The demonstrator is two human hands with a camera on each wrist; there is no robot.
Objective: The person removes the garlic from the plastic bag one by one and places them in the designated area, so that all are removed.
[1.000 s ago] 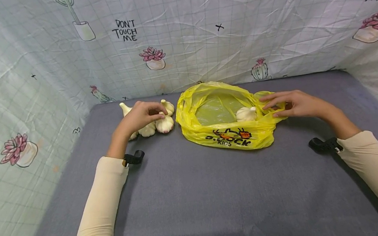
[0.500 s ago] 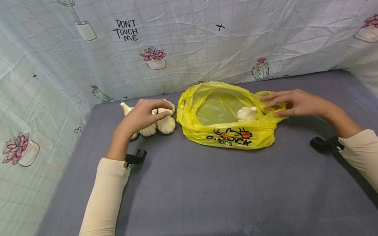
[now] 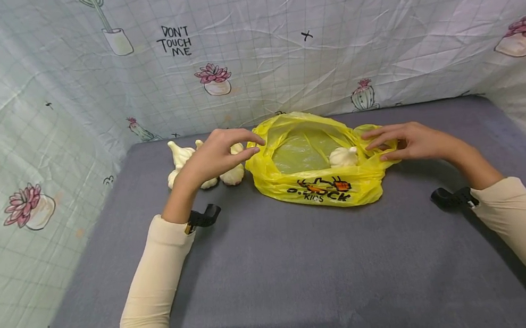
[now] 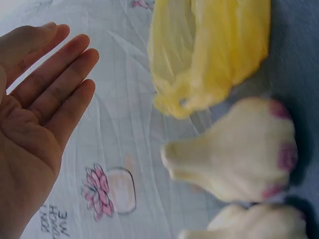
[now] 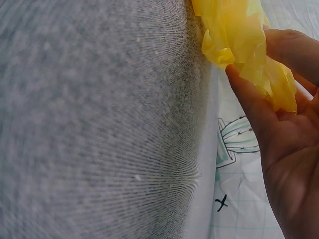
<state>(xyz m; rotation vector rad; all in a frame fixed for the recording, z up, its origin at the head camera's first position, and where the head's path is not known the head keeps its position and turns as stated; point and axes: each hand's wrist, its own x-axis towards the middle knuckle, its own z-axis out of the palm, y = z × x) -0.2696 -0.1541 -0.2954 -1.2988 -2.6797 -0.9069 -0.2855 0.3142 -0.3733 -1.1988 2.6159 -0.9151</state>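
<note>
A yellow plastic bag (image 3: 316,193) lies with its mouth open upward. One garlic bulb (image 3: 343,157) shows inside at the right. My right hand (image 3: 421,142) holds the bag's right side, its thumb and fingers around the crumpled yellow film (image 5: 244,40) in the right wrist view. My left hand (image 3: 219,155) is over the garlic bulbs (image 3: 232,175), fingertips close to the bag's left rim. In the left wrist view, that hand (image 4: 40,104) has nothing in it and its fingers are extended, with a purple-marked garlic bulb (image 4: 239,149) beside it. My left hand partly hides the bulbs.
Several garlic bulbs, including one at the far left (image 3: 180,154), sit left of the bag on the grey tabletop (image 3: 304,277). A printed cloth (image 3: 270,51) hangs behind and around the table. Each wrist wears a black camera mount (image 3: 205,216).
My left hand has moved right from the garlic bulbs toward the bag's left rim, its fingers spreading. The bulbs it touched stay on the table. My right hand stays at the bag.
</note>
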